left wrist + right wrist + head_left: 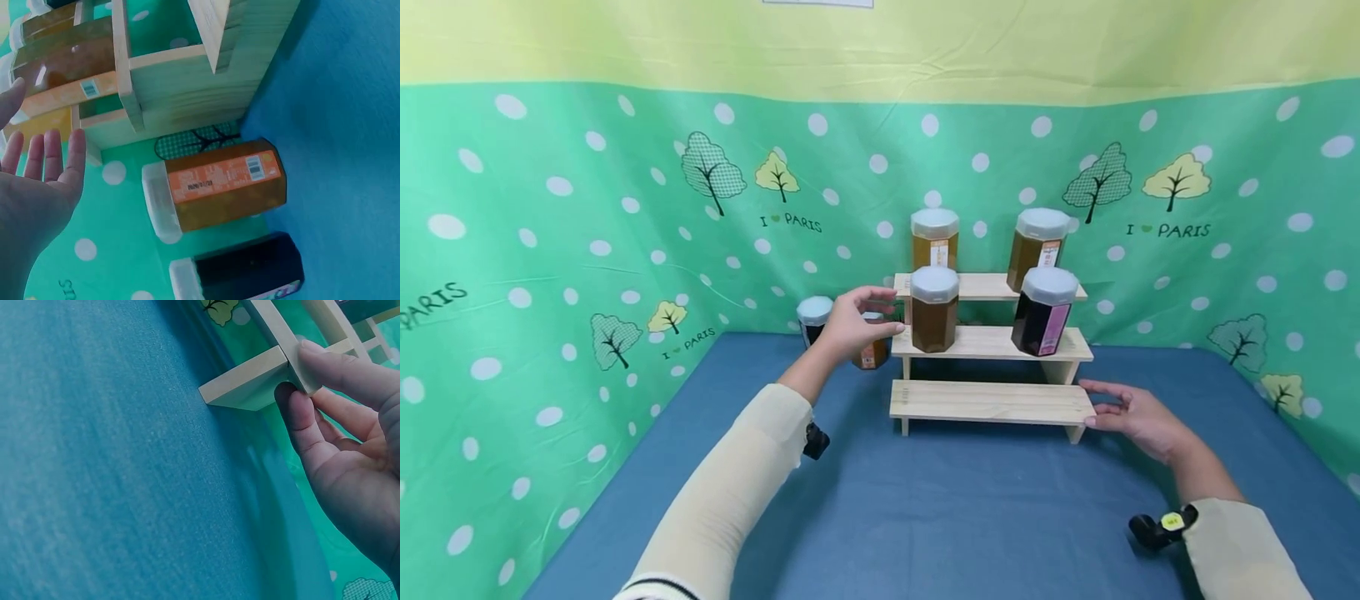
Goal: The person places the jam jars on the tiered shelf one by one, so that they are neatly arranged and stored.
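Note:
A three-step wooden display stand (992,404) stands on the blue cloth. My right hand (1138,417) pinches the right end of its lowest board, thumb on one face and fingertips on the other. My left hand (853,325) is beside the stand's left side, fingers apart and nothing in its grasp. Nearest its fingertips is a brown jar (934,325) with a white lid on the middle step. A dark jar (1033,325) with a pink label shares that step. On the top step are an amber jar (921,252) and a brown jar (1022,262).
Behind the left hand, an orange-labelled jar (225,184) and a dark jar (250,269) stand on the blue cloth (925,517), left of the stand. A green dotted curtain (850,183) hangs close behind and along both sides.

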Action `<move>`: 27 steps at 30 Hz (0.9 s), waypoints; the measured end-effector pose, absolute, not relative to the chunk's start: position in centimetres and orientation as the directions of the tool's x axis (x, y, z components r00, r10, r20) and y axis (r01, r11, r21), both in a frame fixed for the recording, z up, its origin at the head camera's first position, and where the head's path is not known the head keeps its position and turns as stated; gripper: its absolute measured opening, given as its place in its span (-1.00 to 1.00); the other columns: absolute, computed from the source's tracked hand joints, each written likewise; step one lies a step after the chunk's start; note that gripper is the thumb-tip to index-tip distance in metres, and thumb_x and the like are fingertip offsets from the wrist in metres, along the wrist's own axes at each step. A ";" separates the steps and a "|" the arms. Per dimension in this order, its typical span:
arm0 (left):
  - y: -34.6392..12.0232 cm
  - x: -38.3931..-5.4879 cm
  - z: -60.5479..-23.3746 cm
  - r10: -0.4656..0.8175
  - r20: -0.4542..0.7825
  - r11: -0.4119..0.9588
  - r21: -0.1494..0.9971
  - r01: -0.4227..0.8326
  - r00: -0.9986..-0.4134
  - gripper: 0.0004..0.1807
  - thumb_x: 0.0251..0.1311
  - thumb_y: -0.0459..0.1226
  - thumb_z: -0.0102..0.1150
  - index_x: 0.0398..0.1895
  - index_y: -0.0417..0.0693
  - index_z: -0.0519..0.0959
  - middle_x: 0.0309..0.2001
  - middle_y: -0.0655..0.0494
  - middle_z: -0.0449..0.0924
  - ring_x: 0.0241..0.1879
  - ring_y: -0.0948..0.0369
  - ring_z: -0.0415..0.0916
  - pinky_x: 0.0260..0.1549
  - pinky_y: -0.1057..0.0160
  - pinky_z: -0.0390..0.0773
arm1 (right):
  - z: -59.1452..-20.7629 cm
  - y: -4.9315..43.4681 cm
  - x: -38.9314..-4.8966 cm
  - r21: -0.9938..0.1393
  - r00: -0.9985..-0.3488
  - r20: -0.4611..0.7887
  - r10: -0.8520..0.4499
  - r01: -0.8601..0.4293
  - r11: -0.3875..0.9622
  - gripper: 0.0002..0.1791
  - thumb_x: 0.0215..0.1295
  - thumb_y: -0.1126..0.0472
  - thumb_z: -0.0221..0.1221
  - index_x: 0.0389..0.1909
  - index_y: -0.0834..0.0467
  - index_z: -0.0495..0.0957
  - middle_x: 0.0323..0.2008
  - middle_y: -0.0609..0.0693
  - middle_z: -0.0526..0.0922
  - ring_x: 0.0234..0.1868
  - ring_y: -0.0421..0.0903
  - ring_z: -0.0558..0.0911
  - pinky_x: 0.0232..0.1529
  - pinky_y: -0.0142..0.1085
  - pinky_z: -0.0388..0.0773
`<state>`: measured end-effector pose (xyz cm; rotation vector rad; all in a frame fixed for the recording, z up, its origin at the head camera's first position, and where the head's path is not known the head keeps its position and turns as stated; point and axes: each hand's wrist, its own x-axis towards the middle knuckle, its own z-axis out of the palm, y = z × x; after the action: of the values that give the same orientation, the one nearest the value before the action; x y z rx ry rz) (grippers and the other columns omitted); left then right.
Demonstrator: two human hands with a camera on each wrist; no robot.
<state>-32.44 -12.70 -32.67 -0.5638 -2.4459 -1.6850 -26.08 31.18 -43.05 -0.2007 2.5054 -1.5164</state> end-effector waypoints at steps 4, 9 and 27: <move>-13.7 -31.8 -32.8 0.226 0.298 0.301 0.884 0.357 -0.927 -0.53 0.09 -0.25 0.43 0.10 -0.07 0.56 0.10 -0.11 0.54 0.08 0.08 0.51 -0.07 0.10 0.61 | -43.2 31.2 -26.1 -0.889 -0.971 -0.105 -0.215 -0.005 0.458 -0.08 0.20 0.14 0.37 0.44 0.39 0.10 0.13 0.33 0.52 -0.08 -0.14 0.63 0.03 -0.19 0.51; -15.0 -30.7 -32.6 0.226 0.314 0.233 0.902 0.364 -0.922 -0.58 0.10 -0.29 0.42 0.05 -0.10 0.58 0.05 -0.12 0.56 0.09 -0.06 0.52 -0.07 0.09 0.61 | -43.4 31.1 -26.1 -0.893 -0.972 -0.104 -0.213 -0.004 0.450 -0.07 0.20 0.13 0.37 0.45 0.37 0.09 0.16 0.34 0.49 -0.05 -0.13 0.62 0.04 -0.16 0.51; -20.1 -29.0 -31.8 0.252 0.215 0.327 0.899 0.292 -0.944 -0.53 0.12 -0.25 0.40 0.12 -0.14 0.55 0.09 -0.12 0.52 0.10 0.02 0.48 0.01 0.02 0.55 | -43.5 31.2 -25.8 -0.919 -0.971 -0.090 -0.224 -0.005 0.394 -0.09 0.22 0.17 0.34 0.45 0.39 0.07 0.14 0.33 0.50 -0.10 -0.19 0.63 -0.09 -0.41 0.52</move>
<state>-28.96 -20.05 -31.83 -0.5180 -2.5296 -1.7251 -25.80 31.22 -43.50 -0.2041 2.4501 -1.6148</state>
